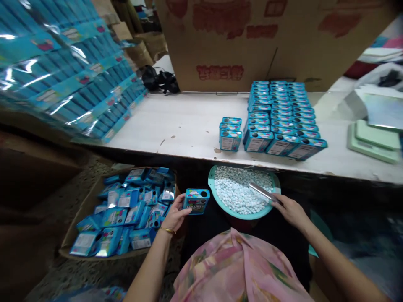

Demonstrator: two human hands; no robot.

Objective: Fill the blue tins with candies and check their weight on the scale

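Note:
My left hand (175,214) grips a small blue box (195,202) by its left side, with the thumb across its front. The box is upright, and a round dark spot shows on its top face. To its right, a turquoise basin (211,184) is filled with small pale candy-like pellets (237,193). At the basin's right rim, my right hand (291,212) is closed around a slim silver metal tube (262,192), which slants up and left over the pellets. Whether the tube's far end touches them, I cannot tell.
An open carton (74,235) of jumbled blue boxes stands at left. On the white table (176,126) are rows of upright blue boxes (280,121), a short row (231,136) and a pale green scale (373,142). Wrapped display packs (69,67) are stacked left; a large cardboard sheet (252,50) stands behind.

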